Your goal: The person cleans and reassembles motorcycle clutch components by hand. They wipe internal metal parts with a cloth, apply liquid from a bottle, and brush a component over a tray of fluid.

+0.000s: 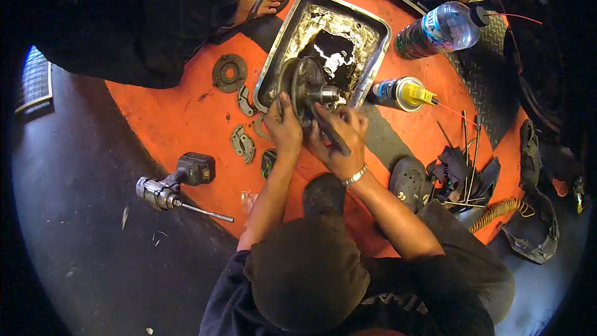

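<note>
A round metal part is held over the tray's near edge, gripped by the curled left hand; the half-curled right hand is placed beside its shaft, grip undetermined.

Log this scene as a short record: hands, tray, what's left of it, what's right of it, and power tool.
Left hand: gripping a metal wheel
Right hand: at the wheel's near right side, grip unclear
Tray: beneath the wheel, dark-stained
Left of tray: round plate, curved metal pieces
Right of tray: bottle, yellow-capped spray can
Power tool: lower left, lying down
</note>
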`<state>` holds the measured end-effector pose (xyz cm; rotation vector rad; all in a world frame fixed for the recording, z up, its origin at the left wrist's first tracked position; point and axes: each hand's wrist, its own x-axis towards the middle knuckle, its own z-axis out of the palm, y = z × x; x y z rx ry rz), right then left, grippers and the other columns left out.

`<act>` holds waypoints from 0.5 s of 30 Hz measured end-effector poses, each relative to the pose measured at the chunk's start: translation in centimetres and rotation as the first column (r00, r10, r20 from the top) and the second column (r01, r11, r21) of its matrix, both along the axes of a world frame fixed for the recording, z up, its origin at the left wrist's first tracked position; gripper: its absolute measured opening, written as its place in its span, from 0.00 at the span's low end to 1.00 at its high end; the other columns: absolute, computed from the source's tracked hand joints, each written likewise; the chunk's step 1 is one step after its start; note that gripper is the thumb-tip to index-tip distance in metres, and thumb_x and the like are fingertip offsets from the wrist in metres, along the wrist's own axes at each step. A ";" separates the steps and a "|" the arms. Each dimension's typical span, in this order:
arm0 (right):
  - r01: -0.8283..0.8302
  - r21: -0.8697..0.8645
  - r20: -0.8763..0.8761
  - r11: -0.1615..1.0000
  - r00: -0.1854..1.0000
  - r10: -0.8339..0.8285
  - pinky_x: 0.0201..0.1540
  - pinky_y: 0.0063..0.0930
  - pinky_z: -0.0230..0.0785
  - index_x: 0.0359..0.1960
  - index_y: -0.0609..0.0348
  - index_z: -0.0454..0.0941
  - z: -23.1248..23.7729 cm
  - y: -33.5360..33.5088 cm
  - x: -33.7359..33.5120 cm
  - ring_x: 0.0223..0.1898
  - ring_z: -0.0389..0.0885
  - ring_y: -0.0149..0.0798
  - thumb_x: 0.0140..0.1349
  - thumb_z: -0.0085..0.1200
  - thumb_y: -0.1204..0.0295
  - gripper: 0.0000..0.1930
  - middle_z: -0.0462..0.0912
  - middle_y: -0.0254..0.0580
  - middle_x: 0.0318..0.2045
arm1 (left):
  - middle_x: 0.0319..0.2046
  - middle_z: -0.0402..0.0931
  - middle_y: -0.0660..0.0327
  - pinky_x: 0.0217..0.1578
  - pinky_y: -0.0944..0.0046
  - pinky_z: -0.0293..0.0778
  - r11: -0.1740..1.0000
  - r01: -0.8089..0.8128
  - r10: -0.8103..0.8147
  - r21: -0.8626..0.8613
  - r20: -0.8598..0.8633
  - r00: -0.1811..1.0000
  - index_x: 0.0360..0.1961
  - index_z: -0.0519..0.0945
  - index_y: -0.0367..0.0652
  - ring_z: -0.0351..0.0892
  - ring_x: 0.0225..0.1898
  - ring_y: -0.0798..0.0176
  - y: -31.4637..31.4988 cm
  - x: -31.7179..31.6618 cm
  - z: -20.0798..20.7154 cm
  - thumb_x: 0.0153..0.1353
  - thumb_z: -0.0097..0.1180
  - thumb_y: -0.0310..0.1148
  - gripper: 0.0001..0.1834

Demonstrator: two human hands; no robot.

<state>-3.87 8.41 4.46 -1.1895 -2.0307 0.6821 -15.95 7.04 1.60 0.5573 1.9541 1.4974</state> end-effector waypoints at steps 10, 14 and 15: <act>0.136 -0.176 -0.132 0.975 0.978 -0.160 0.48 0.39 0.59 0.44 0.53 0.83 -0.3 -0.8 -1.2 0.43 0.71 0.45 0.53 0.61 0.70 0.15 0.75 0.43 0.38 | 0.21 0.70 0.68 0.28 0.67 0.63 0.995 -0.094 0.088 0.020 0.203 0.975 0.28 0.77 0.33 0.63 0.25 0.73 1.6 -0.9 -1.0 0.73 0.45 0.43 0.24; 0.187 0.026 -0.081 0.982 0.979 -0.185 0.46 0.38 0.62 0.42 0.62 0.80 0.3 3.0 -2.9 0.38 0.74 0.46 0.59 0.60 0.68 0.13 0.74 0.47 0.36 | 0.21 0.68 0.69 0.27 0.67 0.61 0.998 -0.020 0.012 0.055 0.143 0.990 0.26 0.75 0.34 0.60 0.25 0.73 -0.1 -1.7 -2.7 0.73 0.44 0.43 0.24; 0.269 -0.108 -0.194 0.957 0.938 -0.286 0.45 0.40 0.63 0.42 0.64 0.80 0.1 4.9 -3.1 0.36 0.75 0.49 0.61 0.58 0.66 0.14 0.76 0.50 0.36 | 0.22 0.69 0.69 0.28 0.67 0.62 0.998 0.048 -0.050 0.034 0.066 0.997 0.26 0.75 0.33 0.61 0.26 0.73 0.3 -1.5 -2.8 0.73 0.45 0.42 0.24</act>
